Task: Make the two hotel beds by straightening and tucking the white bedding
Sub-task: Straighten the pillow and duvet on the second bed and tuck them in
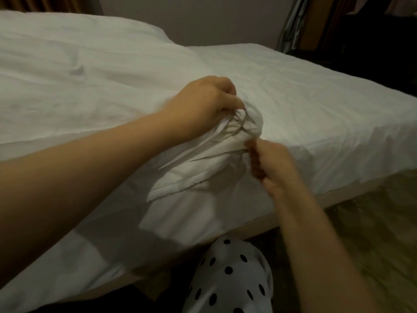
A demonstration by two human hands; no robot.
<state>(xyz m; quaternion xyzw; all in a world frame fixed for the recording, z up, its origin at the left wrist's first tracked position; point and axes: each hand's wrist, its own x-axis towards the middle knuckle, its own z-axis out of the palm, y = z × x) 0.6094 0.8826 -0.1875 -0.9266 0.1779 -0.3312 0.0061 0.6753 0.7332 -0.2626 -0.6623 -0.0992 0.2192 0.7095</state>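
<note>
Left hand (203,102) and right hand (270,163) both gripping bunched duvet corner (225,141); uneven pulling risking creasing, dragging sheet (316,114) untucked.

Single wide-angle view, worn on the head, aimed forward and down across the white bedding (316,123), held close over its near edge, left hand (203,98) and right hand (274,164) framed near centre, wall (203,21) caught along the top.

White duvet (67,86) (corner bunched) lies on the sheeted bed (316,114).
</note>
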